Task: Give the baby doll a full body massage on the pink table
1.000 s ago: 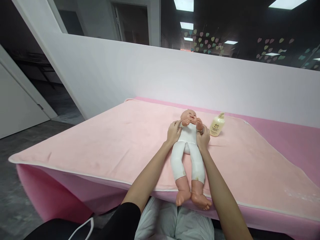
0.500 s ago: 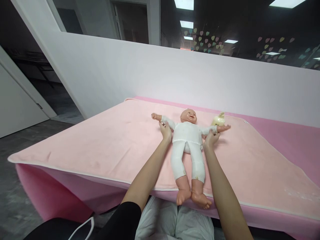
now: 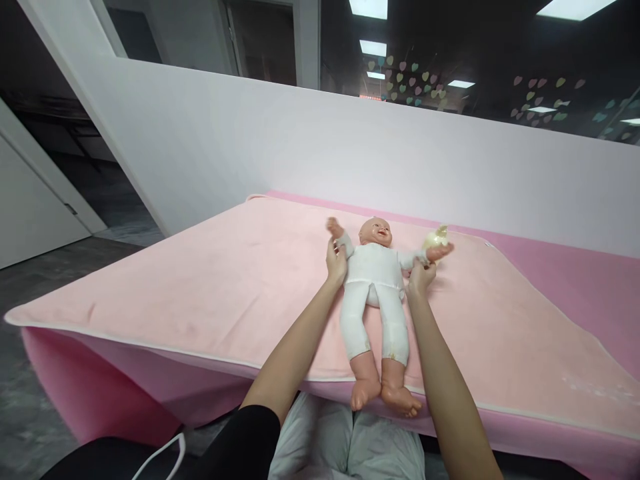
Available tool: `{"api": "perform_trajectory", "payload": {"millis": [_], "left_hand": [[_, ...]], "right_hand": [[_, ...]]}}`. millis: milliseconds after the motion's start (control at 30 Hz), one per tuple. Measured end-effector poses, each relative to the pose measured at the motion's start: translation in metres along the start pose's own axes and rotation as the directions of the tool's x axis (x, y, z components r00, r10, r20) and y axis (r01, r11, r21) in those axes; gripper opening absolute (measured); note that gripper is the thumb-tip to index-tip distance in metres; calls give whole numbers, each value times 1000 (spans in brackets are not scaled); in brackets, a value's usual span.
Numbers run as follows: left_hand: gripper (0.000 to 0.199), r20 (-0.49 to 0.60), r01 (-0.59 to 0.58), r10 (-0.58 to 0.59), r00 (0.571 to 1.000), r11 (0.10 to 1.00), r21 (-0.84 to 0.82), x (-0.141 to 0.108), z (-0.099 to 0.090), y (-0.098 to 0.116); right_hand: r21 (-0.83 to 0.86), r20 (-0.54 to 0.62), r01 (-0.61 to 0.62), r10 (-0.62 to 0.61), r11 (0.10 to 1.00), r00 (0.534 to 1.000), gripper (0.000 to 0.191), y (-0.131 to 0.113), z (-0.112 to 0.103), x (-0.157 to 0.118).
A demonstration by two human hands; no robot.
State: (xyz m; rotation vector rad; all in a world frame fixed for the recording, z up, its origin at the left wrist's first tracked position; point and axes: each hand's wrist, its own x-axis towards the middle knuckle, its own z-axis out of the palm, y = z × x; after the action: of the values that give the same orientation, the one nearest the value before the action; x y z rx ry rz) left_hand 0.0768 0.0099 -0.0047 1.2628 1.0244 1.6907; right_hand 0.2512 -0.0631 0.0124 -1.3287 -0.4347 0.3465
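A baby doll (image 3: 374, 270) in a white suit lies on its back on a pale pink blanket (image 3: 200, 280), its bare feet hanging over the near edge. My left hand (image 3: 337, 261) is closed around the doll's arm on the left, just below its raised, slightly blurred hand. On the other side, my right hand (image 3: 421, 276) grips the doll's other arm near the wrist. Both doll arms are spread out and lifted a little. A pump bottle (image 3: 437, 237) with a pale yellow top stands behind the doll's right-side hand, partly hidden by it.
The blanket covers a pink-draped table (image 3: 575, 287). A white wall (image 3: 325, 147) rises behind it, with a dark window (image 3: 475, 53) above bearing heart stickers. At far left is a white door (image 3: 35, 193). A white cord (image 3: 165, 460) loops at the lower left.
My left hand has brought the doll's arm upward and inward toward its head. On the right, the doll's arm has come in slightly with my right hand.
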Motion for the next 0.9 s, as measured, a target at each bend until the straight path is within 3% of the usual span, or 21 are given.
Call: {"api": "perform_trajectory", "payload": {"millis": [100, 167, 200, 300, 367, 400, 467, 533, 567, 600, 667, 767, 833, 900], "left_hand": [[28, -205, 260, -297, 933, 947, -190, 4, -8, -4], [24, -237, 309, -367, 900, 918, -251, 5, -12, -4], [24, -234, 298, -355, 905, 922, -248, 5, -12, -2], [29, -161, 136, -153, 975, 984, -112, 0, -10, 3], [33, -36, -40, 40, 999, 999, 4, -6, -6, 8], [34, 51, -128, 125, 991, 990, 52, -9, -4, 10], [33, 257, -284, 242, 936, 949, 140, -14, -1, 15], [32, 422, -395, 282, 862, 894, 210, -15, 1, 18], [32, 455, -419, 283, 844, 878, 232, -15, 2, 18], [33, 451, -416, 280, 847, 878, 236, -14, 2, 19], [33, 340, -333, 257, 904, 925, 185, -9, 1, 17], [35, 83, -69, 70, 994, 998, -8, 0, -2, 12], [37, -26, 127, -133, 991, 979, -159, 6, -7, 8], [36, -64, 274, -304, 950, 917, -290, 11, -13, 4]], "right_hand": [[95, -110, -254, 264, 963, 958, 36, 4, -6, 3], [105, -117, -315, 326, 943, 938, 36, 6, -9, 2], [99, -115, -296, 307, 950, 945, 38, 6, -9, 1], [38, -76, -61, 64, 997, 995, 46, 5, -8, -5], [-38, 34, 141, -140, 989, 990, 46, 1, -6, -11], [-75, 111, 228, -219, 971, 969, 45, 0, -5, -15], [-129, 279, 392, -346, 911, 896, 44, -4, -4, -23], [-153, 396, 520, -430, 841, 812, 42, -7, -4, -27], [-162, 418, 542, -440, 824, 795, 41, -8, -4, -27], [-173, 408, 527, -426, 832, 807, 39, -9, -5, -25], [-161, 292, 401, -344, 902, 892, 35, -9, -7, -18], [2, 43, 142, -142, 990, 989, 33, -5, -11, -2], [115, -81, -20, 29, 993, 996, 28, 1, -15, 7], [159, -157, -178, 203, 971, 966, 20, 8, -18, 12]]}}
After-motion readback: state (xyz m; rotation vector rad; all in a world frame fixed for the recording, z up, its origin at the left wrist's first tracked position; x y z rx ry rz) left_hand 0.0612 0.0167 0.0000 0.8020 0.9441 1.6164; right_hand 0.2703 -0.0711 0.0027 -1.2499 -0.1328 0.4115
